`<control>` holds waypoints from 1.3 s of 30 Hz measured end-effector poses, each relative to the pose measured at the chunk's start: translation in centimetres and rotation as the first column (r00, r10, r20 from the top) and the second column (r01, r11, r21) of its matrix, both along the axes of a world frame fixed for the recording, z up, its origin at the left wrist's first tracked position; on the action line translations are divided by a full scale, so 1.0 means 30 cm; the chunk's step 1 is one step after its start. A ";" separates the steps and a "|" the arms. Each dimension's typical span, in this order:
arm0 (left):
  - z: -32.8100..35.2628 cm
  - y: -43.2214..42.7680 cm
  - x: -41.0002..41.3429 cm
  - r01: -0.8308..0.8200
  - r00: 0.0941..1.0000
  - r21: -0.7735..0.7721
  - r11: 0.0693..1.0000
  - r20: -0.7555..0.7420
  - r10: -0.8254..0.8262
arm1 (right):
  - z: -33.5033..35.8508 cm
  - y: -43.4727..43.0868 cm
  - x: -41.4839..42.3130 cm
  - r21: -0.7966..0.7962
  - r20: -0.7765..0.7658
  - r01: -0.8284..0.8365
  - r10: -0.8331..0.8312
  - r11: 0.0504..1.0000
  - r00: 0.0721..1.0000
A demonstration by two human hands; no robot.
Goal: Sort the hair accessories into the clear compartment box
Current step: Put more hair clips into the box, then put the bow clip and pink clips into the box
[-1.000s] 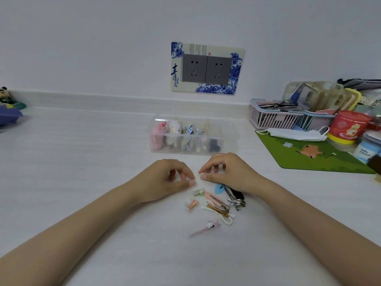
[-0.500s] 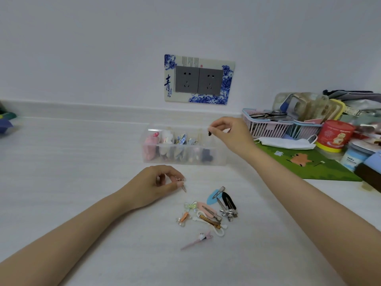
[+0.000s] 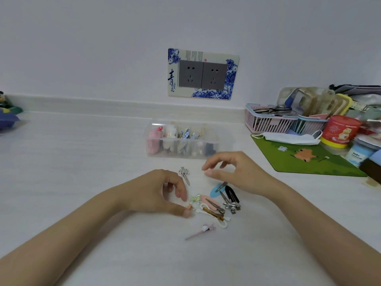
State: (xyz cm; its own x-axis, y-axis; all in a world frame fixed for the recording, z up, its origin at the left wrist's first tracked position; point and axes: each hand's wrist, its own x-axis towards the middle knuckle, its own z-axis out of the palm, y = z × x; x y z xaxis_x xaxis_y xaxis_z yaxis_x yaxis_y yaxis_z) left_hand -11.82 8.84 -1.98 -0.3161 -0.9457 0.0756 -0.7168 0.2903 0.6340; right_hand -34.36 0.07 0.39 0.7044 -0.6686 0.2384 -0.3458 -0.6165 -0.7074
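left hand [image 3: 158, 193]: thumb and forefinger pinched down on a tiny orange clip [image 3: 190, 207] at the 9 o'clock edge of the clip pile, other fingers curled loose
right hand [image 3: 237, 174]: hovering just above the table at about 1 o'clock from the pile, fingers spread and slightly bent, nothing in it
clip pile [image 3: 214, 205]: sits on the white table [image 3: 82, 162] between the two hands, pretty jumbled. pale green bow clip [image 3: 194, 198], pink flat clip [image 3: 209, 202], blue snap clip [image 3: 216, 190], black snap clip [image 3: 232, 195], gold-brown bar clip [image 3: 213, 213] lying over a white loop thing
silver bow clip [image 3: 184, 174]: lying on its own at 11 o'clock from the pile, just past the left fingers
pink pointy clip [image 3: 201, 232]: off by itself at 6 o'clock
clear compartment box [image 3: 189, 141]: at 12 o'clock, well behind the hands, left compartments already stuffed with accessories, right end looks bare
green mat [image 3: 309, 159]: over at 2 o'clock with a white face mask [image 3: 288, 138] on its far edge
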 end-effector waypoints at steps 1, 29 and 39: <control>-0.001 0.004 -0.006 -0.002 1.000 -0.005 1.000 0.007 0.002 | -0.010 0.006 0.001 0.018 -0.011 -0.009 0.009 1.000 1.000; 0.212 -0.335 -0.067 -0.264 0.949 -0.341 0.902 -0.258 0.181 | -0.116 -0.145 -0.047 0.104 0.066 0.143 -0.151 0.984 0.986; 0.125 -0.424 -0.080 -0.329 0.942 -0.340 0.881 -0.061 0.329 | -0.127 -0.148 -0.048 0.151 0.094 0.158 -0.173 0.976 0.980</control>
State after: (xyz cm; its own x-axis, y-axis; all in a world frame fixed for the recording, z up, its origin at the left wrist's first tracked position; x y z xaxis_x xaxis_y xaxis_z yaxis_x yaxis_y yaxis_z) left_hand -14.21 -3.89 1.76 0.0093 -0.9110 0.4123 -0.8078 0.2362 0.5401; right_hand -35.82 -4.36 -3.41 0.5569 -0.8062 0.2001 -0.3527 -0.4476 -0.8217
